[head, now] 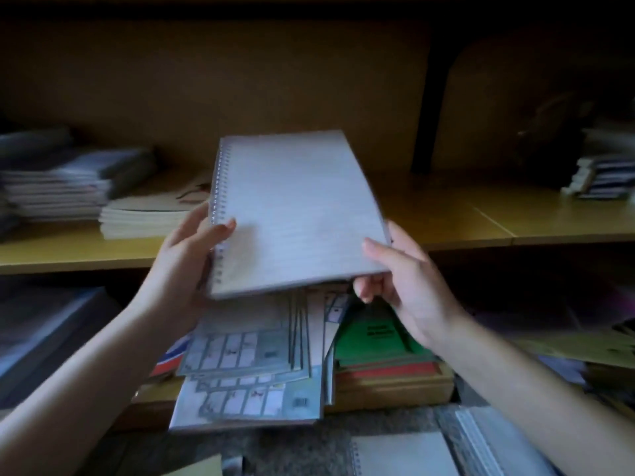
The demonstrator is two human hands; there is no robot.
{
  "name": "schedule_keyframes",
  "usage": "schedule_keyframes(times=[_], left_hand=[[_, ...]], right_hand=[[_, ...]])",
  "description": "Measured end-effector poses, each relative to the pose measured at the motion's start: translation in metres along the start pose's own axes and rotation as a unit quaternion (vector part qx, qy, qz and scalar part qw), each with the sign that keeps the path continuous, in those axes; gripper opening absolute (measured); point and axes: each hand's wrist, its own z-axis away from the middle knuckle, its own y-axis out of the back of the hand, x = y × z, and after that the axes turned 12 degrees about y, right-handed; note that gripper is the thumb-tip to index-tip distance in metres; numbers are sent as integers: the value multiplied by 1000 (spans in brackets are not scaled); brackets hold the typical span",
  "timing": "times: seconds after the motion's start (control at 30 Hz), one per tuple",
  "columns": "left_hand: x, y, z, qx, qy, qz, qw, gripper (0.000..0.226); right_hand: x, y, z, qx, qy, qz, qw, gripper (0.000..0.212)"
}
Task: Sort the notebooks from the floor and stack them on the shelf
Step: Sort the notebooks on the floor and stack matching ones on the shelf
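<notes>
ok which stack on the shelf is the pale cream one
The low cream stack just left of the held spiral notebook. The taller stack beside it and the far-right stack are dark bluish.

Spiral notebook (295,214): ruled paper is shown on top, matt and smooth.
Binding (217,201): a thin pale coil is seen; metal or plastic cannot be told.
Shelf (481,218): a yellowish wood-look board is seen, smooth, with a dull sheen.
Back panel (240,80): brown board, matt and finely grained.
Cream stack (144,219): paper covers and page edges, matt.
Printed covers (240,355): paper or thin card, smooth; a slight gloss is suggested.
Green notebook (374,334): card cover, smooth and matt.
Floor (309,438): a grey covering is seen, rough and speckled, carpet-like.
</notes>
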Motion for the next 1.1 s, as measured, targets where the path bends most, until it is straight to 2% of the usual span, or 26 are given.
schedule_keyframes(times=[0.07,0.17,0.27,0.37,0.47,0.5,0.57,0.67,0.7,0.77,0.87,0.9,1.0,1.1], left_hand=[[-7,4,-10,38,-11,-1,999,43],[-19,8,-12,29,-35,-26,999,52],[-22,13,-18,61,-124,-182,974,54],[-16,20,-31,119,-244,-294,916,39],[-11,25,-47,161,-290,-414,848,35],[-10,26,-51,161,-292,-442,833,38],[-5,25,-57,151,-300,-480,811,40],[1,22,-70,170,-347,-590,709,43],[5,21,-76,168,-341,-605,699,44],[9,18,-88,159,-300,-610,716,44],[9,17,-97,150,-245,-628,723,54],[10,18,-97,134,-217,-624,738,59],[11,19,-99,107,-165,-575,795,73],[13,21,-111,141,-146,-550,810,63]], right_hand=[[-2,-1,-26,12,16,33,999,22],[2,0,-55,15,4,63,998,20],[8,6,-77,25,-16,66,997,18],[12,10,-86,38,-28,75,996,30],[15,17,-85,15,-47,108,993,79],[15,19,-84,-6,-44,111,993,87],[15,24,-87,-43,-24,145,988,89],[15,29,-96,-63,32,267,961,84],[17,31,-100,-58,54,311,947,83],[20,31,-107,-27,87,385,918,83],[25,27,-115,27,127,450,884,89],[28,28,-117,34,135,461,876,88],[34,27,-121,41,150,469,870,80],[37,22,-127,30,143,475,868,78]])
